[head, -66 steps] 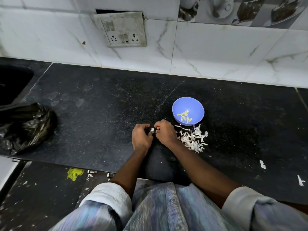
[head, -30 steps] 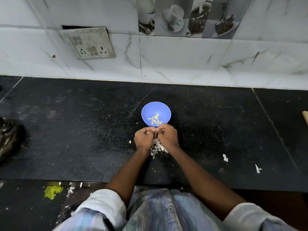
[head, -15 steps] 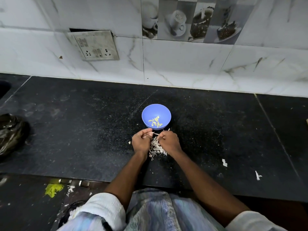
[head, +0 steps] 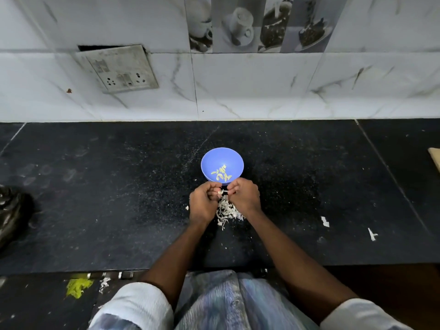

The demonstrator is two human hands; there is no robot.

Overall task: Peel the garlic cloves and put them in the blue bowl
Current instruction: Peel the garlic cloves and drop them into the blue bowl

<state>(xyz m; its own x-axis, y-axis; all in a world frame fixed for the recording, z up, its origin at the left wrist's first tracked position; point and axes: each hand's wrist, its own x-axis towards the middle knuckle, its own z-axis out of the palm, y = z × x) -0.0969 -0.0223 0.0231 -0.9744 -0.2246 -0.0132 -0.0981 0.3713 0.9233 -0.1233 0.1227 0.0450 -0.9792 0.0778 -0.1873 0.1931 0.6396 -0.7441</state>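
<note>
No readable text, label, brand or number is seen; marks on the switch plate cannot be made out.

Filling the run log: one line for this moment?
left hand + right hand: pinch garlic clove | peels: under hands | blue bowl: holds cloves

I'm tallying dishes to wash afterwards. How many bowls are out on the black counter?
1: the small round blue plastic bowl sits mid-counter, just beyond both hands, with peeled garlic cloves inside. The view cuts off the counter's ends, so others may be hidden.
</note>
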